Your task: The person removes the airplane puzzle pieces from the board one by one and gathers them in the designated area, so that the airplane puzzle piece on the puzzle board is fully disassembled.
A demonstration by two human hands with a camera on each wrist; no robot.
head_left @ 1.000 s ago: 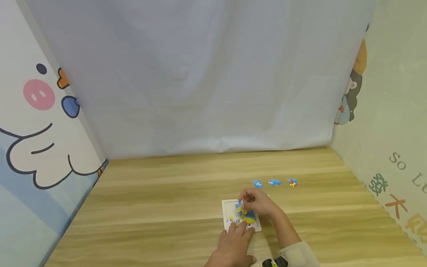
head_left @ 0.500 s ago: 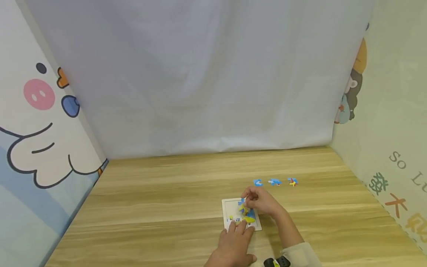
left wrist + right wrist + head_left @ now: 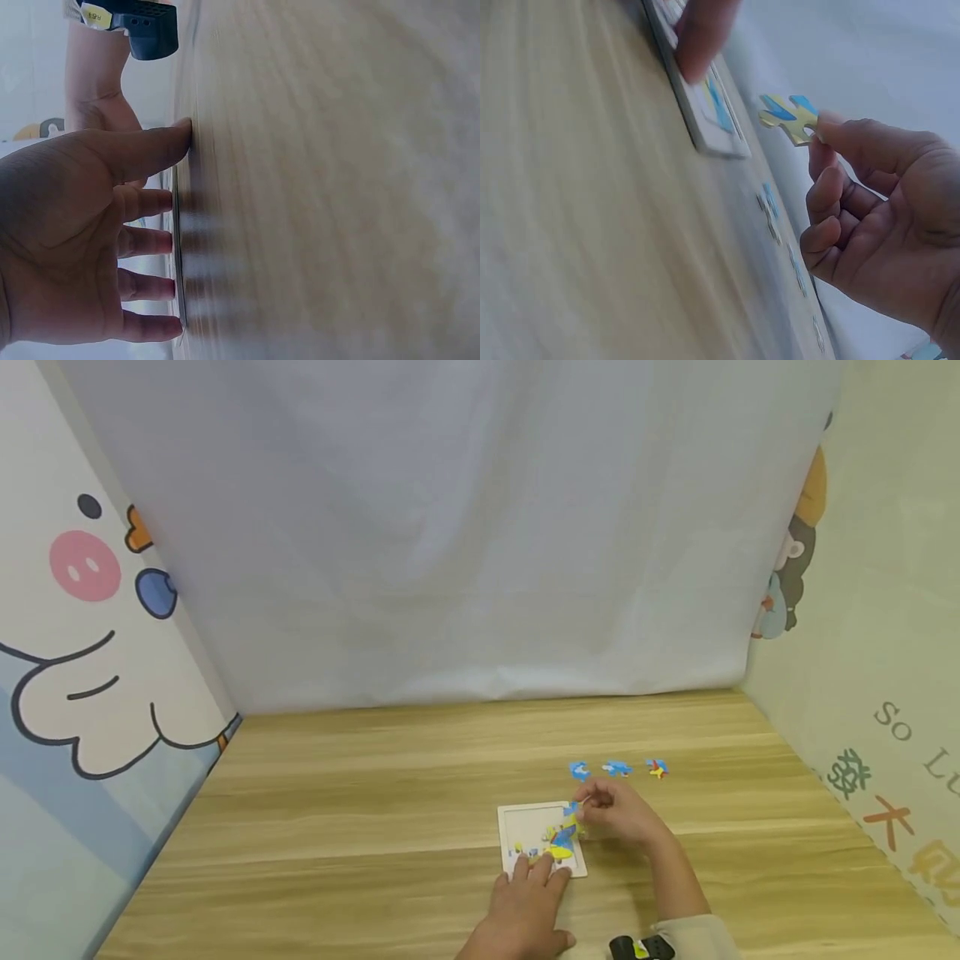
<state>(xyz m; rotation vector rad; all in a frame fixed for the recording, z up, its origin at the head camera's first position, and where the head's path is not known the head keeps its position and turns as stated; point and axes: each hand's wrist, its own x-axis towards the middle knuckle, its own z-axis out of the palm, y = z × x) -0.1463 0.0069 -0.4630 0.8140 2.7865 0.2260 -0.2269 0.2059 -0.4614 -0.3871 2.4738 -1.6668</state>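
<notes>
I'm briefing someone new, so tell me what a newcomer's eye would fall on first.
Probably the big, pink-snouted cartoon figure at the left of the head view. Then the right hand, pinching a blue-and-yellow puzzle piece near the right edge of the pale puzzle board, while the left hand rests on that board's near edge.

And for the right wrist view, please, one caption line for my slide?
Right hand pinching a yellow and blue puzzle piece, the puzzle board lying nearby.
</notes>
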